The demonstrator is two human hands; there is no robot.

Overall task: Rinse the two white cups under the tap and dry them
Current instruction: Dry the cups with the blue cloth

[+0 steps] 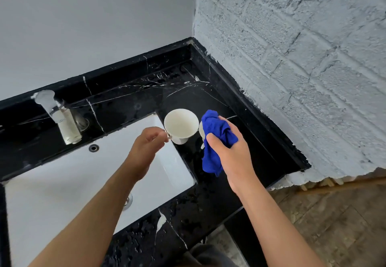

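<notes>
A chrome tap (60,118) stands behind the white sink (62,183). The left hand (144,147) pinches a white cup (181,125) by its handle, upright on the black tabletop (208,193). The right hand (231,154), fingers closed, grips a blue cloth (215,141) that mostly hides the second cup (201,130).

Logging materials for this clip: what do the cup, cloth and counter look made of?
Cup: likely glazed ceramic, smooth matte white. Cloth: probably microfibre, a fuzzy blue weave bunched in the right hand. Counter: polished black marble or lookalike, white veins, glossy.
</notes>
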